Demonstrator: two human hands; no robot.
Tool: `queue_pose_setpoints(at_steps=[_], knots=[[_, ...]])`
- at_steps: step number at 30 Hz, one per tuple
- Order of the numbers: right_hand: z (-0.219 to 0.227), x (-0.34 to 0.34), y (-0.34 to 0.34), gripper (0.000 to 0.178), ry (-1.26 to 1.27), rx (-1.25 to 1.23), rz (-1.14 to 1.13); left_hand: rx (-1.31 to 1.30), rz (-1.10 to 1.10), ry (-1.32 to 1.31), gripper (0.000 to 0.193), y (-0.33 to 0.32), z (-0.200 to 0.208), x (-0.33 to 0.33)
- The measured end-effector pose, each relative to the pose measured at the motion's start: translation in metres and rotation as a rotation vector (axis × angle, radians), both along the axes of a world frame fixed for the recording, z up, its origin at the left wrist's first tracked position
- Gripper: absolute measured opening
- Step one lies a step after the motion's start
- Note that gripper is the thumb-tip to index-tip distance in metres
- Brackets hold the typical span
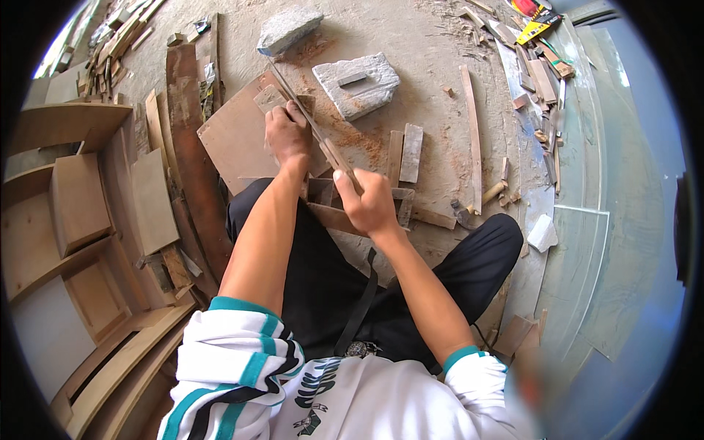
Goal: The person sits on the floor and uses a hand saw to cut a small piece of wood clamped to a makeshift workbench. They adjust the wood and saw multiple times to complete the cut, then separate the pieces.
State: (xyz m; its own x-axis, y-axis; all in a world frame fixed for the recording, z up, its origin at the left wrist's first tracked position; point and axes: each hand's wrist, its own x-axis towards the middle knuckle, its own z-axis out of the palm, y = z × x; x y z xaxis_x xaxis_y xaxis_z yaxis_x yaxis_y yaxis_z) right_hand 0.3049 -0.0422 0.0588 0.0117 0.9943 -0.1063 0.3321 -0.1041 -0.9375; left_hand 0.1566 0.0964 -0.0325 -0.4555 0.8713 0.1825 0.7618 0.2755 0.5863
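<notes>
Right hand (367, 204) grasps near end of long thin tool (317, 132), slanting past brown board (229, 139); left hand (288, 136) curled at wood block (268, 96), grip unclear; tool probably light, stiffish, best held by near end.

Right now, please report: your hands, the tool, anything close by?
Right hand gripping long tool. Left hand on board, close beside tool. Stone block near tool's far end.
</notes>
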Motion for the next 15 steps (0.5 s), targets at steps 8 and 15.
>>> queue_pose_setpoints(at_steps=[8,15], knots=[[0.067,0.049,-0.124,0.021,0.048,-0.131,-0.043,-0.029,0.047,0.097,0.037,0.000,0.011,-0.008],[-0.008,-0.006,0.023,0.035,-0.033,0.008,-0.055,-0.024,-0.026,0.075,0.038,0.002,-0.005,-0.002]])
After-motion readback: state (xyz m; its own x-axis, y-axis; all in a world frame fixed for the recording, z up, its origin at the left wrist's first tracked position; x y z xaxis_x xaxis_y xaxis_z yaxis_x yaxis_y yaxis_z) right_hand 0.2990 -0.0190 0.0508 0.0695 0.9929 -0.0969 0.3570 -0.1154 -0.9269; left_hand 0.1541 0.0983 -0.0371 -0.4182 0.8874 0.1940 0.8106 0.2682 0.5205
